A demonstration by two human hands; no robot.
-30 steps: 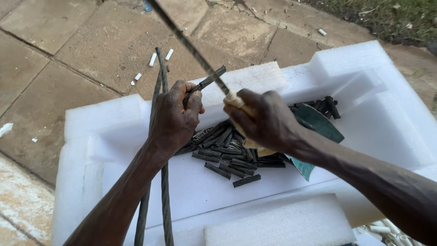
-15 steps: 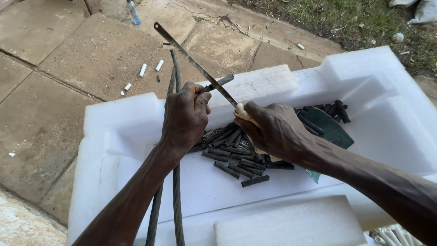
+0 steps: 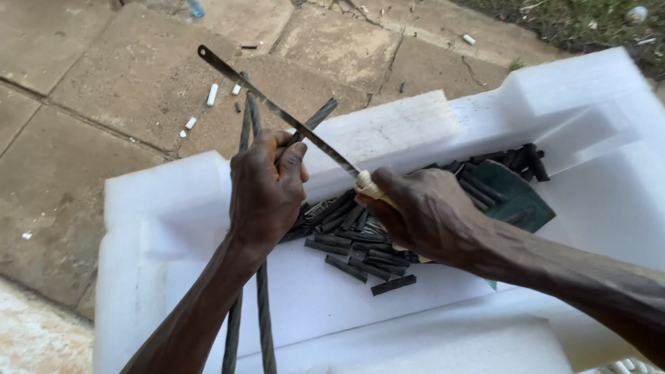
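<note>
One camera only, worn on the head, looking steeply down and forward from close above the white foam tray [image 3: 173,201]. Paving slabs [image 3: 90,90] fill the upper left of its sight, a strip of grass [image 3: 575,17] the far top right.

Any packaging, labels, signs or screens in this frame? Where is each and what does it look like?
Foam packing tray: white moulded block with raised edges, filling the middle and right, holding short dark cut pieces.
Plastic bottle: on the paving at the top edge, bluish; mostly cut off.
Labels, signs, screens: none in view.
</note>
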